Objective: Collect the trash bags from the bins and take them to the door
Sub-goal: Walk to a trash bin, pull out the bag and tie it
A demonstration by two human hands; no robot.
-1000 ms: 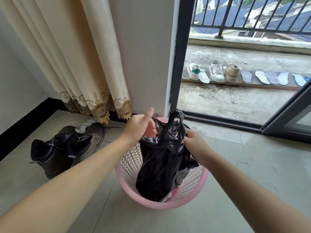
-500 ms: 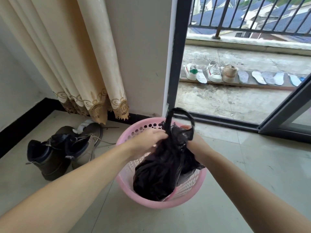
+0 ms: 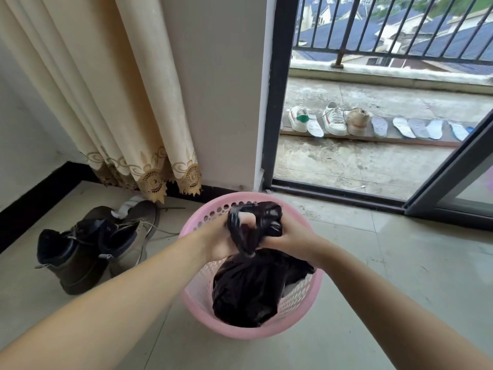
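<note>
— Right at my grip, what have you got?

— Both hands are bunched on the neck of the black trash bag [image 3: 256,284]. My left hand [image 3: 221,237] curls round the gathered plastic, and my right hand [image 3: 286,236] pinches the loose top just beside it, knuckles nearly touching.

— And the bag itself?

— It hangs below my grip, with its belly sitting inside the pink bin [image 3: 198,297], not yet lifted clear.

— What worries you?

— I think the knot is only half made. If I haul up now, the neck could slip open and spill. The plastic looks thin and stretched where I squeeze it, so a hard tug might tear it.

— Anything further out?

— The bin is light, I'd guess, so the bag could snag on its holes and drag it up too. The boots [image 3: 88,247] stand to the left of my grip, and the sliding door track [image 3: 338,192] lies beyond it. Either could trip me once I'm carrying.
</note>
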